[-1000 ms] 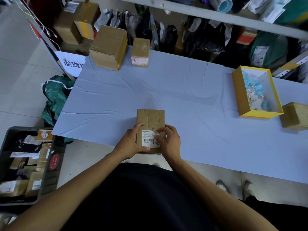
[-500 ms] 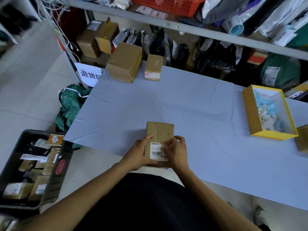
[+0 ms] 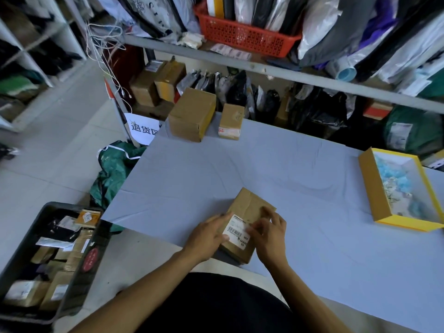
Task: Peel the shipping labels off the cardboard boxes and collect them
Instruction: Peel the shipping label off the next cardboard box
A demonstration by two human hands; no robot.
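Observation:
A small flat cardboard box (image 3: 249,207) lies at the near edge of the table, turned at an angle. A white barcode shipping label (image 3: 236,230) is stuck on its near half. My left hand (image 3: 206,239) grips the box's left side, thumb beside the label. My right hand (image 3: 270,234) holds the right side, fingers curled over the label's right edge. Whether any of the label is lifted is hidden by the fingers.
The table (image 3: 276,169) has a pale blue cover. Two more cardboard boxes (image 3: 192,114) (image 3: 230,121) stand at its far left. A yellow open box (image 3: 396,188) with blue scraps sits at right. A dark crate (image 3: 48,255) of parcels is on the floor, left.
The box has been rotated clockwise and now lies diagonally. My right hand has shifted onto the label's right edge. The camera has tilted up, showing more of the shelves.

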